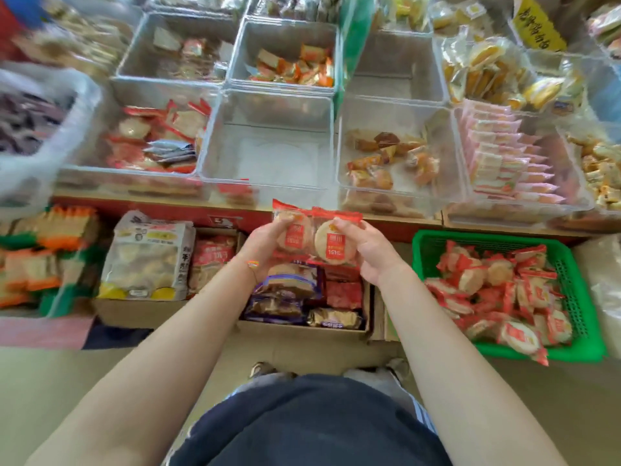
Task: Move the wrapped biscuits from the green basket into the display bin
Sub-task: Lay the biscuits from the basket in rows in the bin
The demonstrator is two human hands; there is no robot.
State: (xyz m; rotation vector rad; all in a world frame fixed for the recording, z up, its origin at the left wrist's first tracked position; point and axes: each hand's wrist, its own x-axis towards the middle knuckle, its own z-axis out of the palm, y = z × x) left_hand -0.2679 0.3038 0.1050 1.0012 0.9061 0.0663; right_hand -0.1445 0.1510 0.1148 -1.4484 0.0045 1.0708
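Holding two wrapped biscuits [316,238] side by side, the person has them just short of the empty bin [268,156], below its front wall. The left hand [265,243] grips the left packet at its edge, the right hand [363,250] pinches the right one, thumbs on top. To do this step well, I would lift both packets clear over the bin's front rim, lay them flat on the bare floor with labels up, and only then let go, starting a tidy row at one side so later packets stack against it. The basket [584,297] sits well apart to the right, heaped with more of the same biscuits, so most of the job remains.

How many packets each hand carries is hard to tell; there may be more behind the two that show. The fingers under the packets are hidden. The basket's right edge is partly cut off, and the left part of the view is blurred, so goods there are unclear.
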